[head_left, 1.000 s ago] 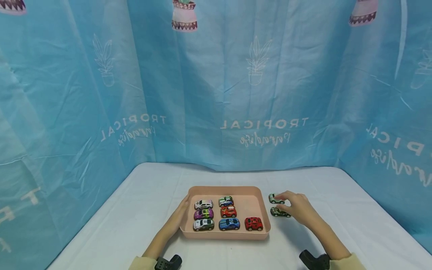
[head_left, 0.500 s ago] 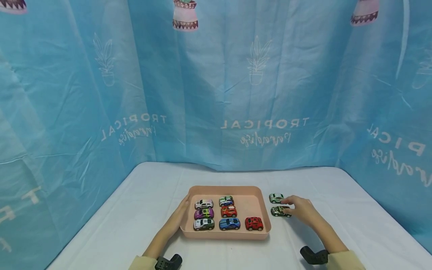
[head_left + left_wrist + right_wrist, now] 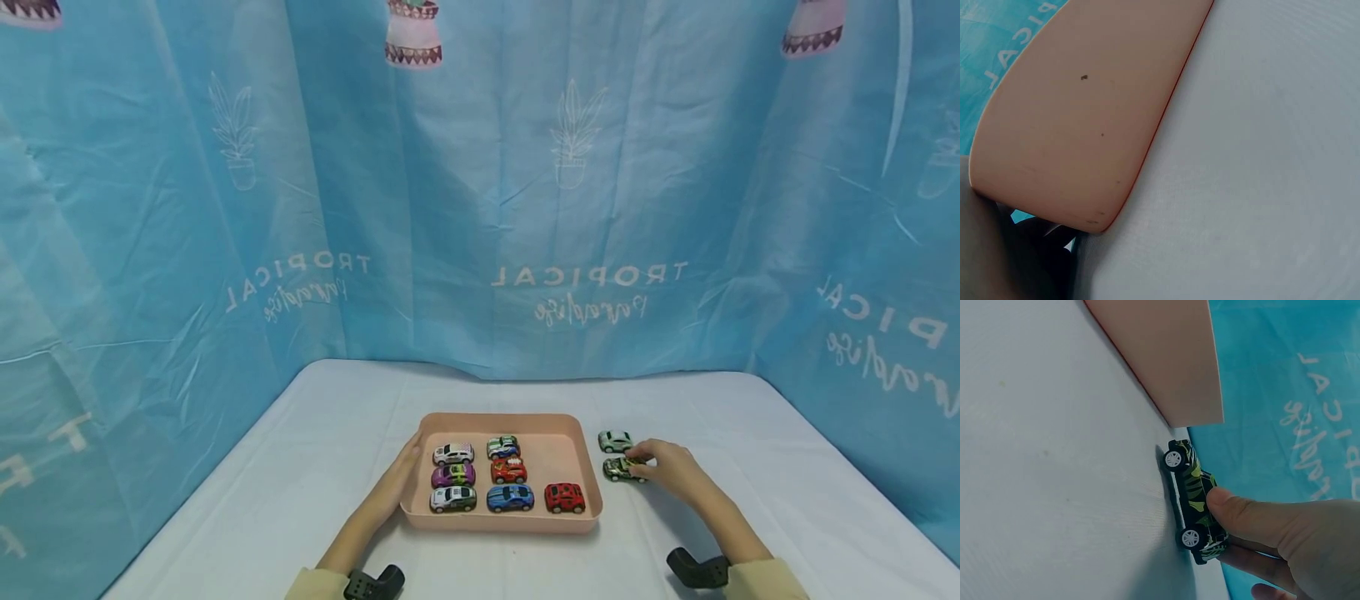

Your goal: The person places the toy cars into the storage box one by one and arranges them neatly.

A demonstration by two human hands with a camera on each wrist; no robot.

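Note:
In the head view a peach-coloured tray stands on the white table. My left hand holds it by its left side, the thumb at the rim in the left wrist view; most of its fingers are dark or hidden there. My right hand pinches a green-and-black camouflage toy car by its roof and rear, thumb on the near side. The car's wheels are at the tabletop, just right of the tray. A pale green toy car stands right behind it.
Toy cars stand in the tray in columns: white, purple and white-green at left; multicoloured, orange-red and blue in the middle; a red one at front right. A blue curtain surrounds the table.
My right hand has come down from over the two cars outside the tray and taken the camouflage car between thumb and fingers. My left hand and the tray have stayed put.

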